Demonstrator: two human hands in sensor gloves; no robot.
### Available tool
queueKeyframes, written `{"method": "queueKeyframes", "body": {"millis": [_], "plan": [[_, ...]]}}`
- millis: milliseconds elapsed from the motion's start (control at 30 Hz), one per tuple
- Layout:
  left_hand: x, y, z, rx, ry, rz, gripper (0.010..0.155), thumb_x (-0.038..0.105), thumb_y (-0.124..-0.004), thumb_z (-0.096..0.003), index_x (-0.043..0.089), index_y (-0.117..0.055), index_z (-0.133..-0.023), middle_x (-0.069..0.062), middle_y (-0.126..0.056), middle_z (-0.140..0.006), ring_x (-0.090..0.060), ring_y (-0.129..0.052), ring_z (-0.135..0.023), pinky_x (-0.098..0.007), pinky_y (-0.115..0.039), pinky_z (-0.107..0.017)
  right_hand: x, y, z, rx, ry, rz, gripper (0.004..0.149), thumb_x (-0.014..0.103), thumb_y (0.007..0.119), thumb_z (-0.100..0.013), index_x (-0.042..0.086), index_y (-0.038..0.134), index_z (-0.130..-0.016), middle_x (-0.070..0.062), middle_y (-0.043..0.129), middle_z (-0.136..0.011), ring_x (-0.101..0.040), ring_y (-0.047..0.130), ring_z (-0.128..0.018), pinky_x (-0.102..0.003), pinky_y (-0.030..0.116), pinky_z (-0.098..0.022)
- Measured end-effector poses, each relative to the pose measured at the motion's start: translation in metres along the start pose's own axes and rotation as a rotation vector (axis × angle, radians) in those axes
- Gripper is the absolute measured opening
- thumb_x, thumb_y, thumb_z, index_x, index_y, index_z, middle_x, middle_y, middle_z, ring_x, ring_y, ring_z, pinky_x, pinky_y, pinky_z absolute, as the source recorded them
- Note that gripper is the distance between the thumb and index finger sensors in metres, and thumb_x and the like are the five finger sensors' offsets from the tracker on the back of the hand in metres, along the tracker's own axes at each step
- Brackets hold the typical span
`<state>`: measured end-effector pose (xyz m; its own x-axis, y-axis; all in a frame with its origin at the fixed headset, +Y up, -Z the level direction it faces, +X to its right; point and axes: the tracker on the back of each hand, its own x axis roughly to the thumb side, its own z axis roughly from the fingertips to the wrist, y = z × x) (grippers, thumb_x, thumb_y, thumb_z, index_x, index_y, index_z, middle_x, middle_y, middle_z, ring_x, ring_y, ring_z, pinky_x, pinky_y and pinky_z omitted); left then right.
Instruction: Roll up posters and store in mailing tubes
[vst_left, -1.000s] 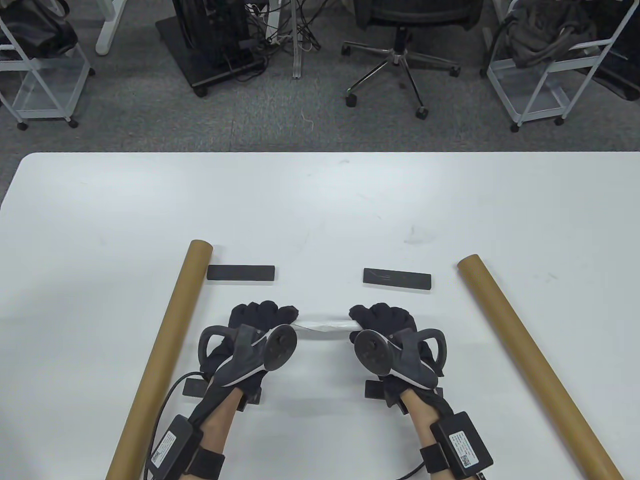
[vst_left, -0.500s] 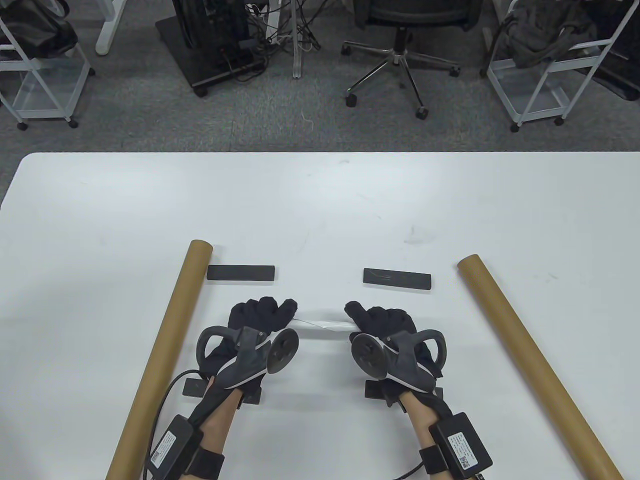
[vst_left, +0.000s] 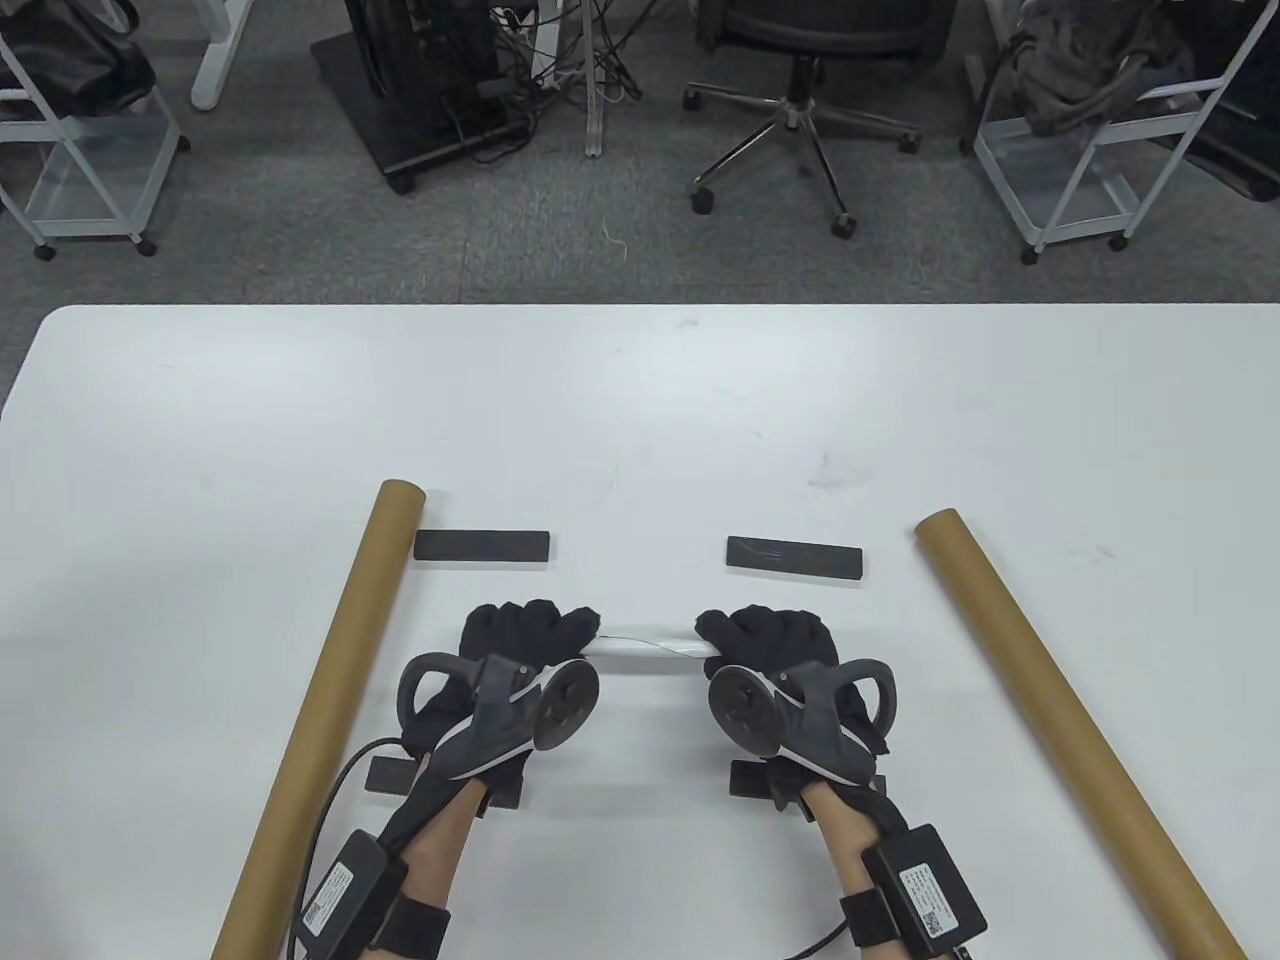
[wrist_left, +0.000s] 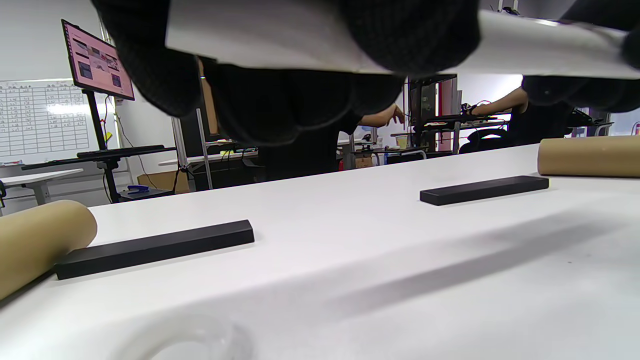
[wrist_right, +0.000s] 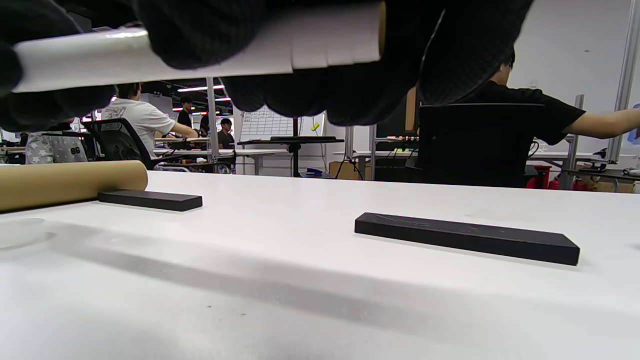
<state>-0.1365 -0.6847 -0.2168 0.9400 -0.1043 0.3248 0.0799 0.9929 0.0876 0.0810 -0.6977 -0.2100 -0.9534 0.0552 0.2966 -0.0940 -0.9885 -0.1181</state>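
Note:
A rolled white poster (vst_left: 648, 650) hangs above the table between my two hands. My left hand (vst_left: 525, 632) grips its left end and my right hand (vst_left: 765, 632) grips its right end. The roll also shows in the left wrist view (wrist_left: 280, 40) and in the right wrist view (wrist_right: 320, 47), with gloved fingers (wrist_right: 210, 25) wrapped over it and a shadow on the table below. A brown mailing tube (vst_left: 320, 715) lies on the left of the table. A second brown tube (vst_left: 1060, 725) lies on the right.
Two black flat bars (vst_left: 482, 547) (vst_left: 794, 557) lie beyond my hands. Two more black bars (vst_left: 390, 775) (vst_left: 752, 778) lie partly under my wrists. Beyond the white table's far edge (vst_left: 640, 306) are an office chair (vst_left: 800, 100) and wire carts.
Both hands' fingers have shifted around the poster roll, which now looks tighter and sits slightly farther from me. The tubes and black bars have not moved.

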Motion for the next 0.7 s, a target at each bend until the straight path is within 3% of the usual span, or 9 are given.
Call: {"method": "queueKeyframes", "body": {"millis": [200, 300, 433, 500, 700], "plan": [[-0.0015, -0.0002, -0.0005, -0.032, 0.012, 0.031, 0.056, 0.047, -0.068, -0.0486, 0.037, -0.072, -0.104, 0.005, -0.087, -0.094, -0.025, -0.093, -0.085, -0.054, -0.072, -0.078, 0.0021, 0.0007, -0.0002, 0.012, -0.008, 0.013, 0.050, 0.034, 0.064, -0.047, 0.022, 0.070, -0.096, -0.008, 0.084, -0.088, -0.037, 0.088, -0.075, -0.065, 0.068, -0.065], [-0.0020, 0.0009, -0.0002, -0.008, 0.019, 0.006, 0.056, 0.047, -0.072, -0.0473, 0.039, -0.071, -0.103, 0.008, -0.088, -0.091, -0.023, -0.094, -0.080, -0.051, -0.075, -0.076, 0.0034, -0.0005, -0.0001, 0.008, -0.011, 0.016, 0.054, 0.033, 0.063, -0.048, 0.023, 0.059, -0.101, -0.008, 0.084, -0.088, -0.038, 0.089, -0.075, -0.065, 0.068, -0.065], [-0.0034, 0.0049, 0.0016, 0.041, 0.015, -0.024, 0.064, 0.048, -0.075, -0.0461, 0.045, -0.053, -0.106, 0.010, -0.090, -0.088, -0.019, -0.098, -0.075, -0.048, -0.079, -0.074, 0.0053, -0.0010, 0.0001, 0.007, -0.016, 0.023, 0.051, 0.034, 0.063, -0.049, 0.023, 0.062, -0.099, -0.008, 0.084, -0.090, -0.038, 0.089, -0.077, -0.065, 0.069, -0.065], [-0.0031, 0.0038, 0.0011, 0.025, 0.015, -0.010, 0.055, 0.048, -0.075, -0.0464, 0.041, -0.066, -0.100, 0.009, -0.091, -0.088, -0.020, -0.098, -0.076, -0.049, -0.079, -0.073, 0.0039, -0.0003, 0.0002, 0.009, -0.018, 0.006, 0.052, 0.034, 0.063, -0.049, 0.023, 0.062, -0.099, -0.008, 0.084, -0.091, -0.038, 0.089, -0.078, -0.065, 0.069, -0.065], [-0.0027, 0.0032, 0.0006, 0.037, 0.025, -0.013, 0.052, 0.046, -0.072, -0.0475, 0.037, -0.074, -0.099, 0.003, -0.080, -0.102, -0.025, -0.089, -0.088, -0.052, -0.074, -0.076, 0.0015, 0.0019, 0.0000, 0.021, -0.019, -0.034, 0.054, 0.035, 0.065, -0.048, 0.021, 0.064, -0.100, -0.009, 0.082, -0.093, -0.039, 0.087, -0.079, -0.065, 0.068, -0.065]]}}
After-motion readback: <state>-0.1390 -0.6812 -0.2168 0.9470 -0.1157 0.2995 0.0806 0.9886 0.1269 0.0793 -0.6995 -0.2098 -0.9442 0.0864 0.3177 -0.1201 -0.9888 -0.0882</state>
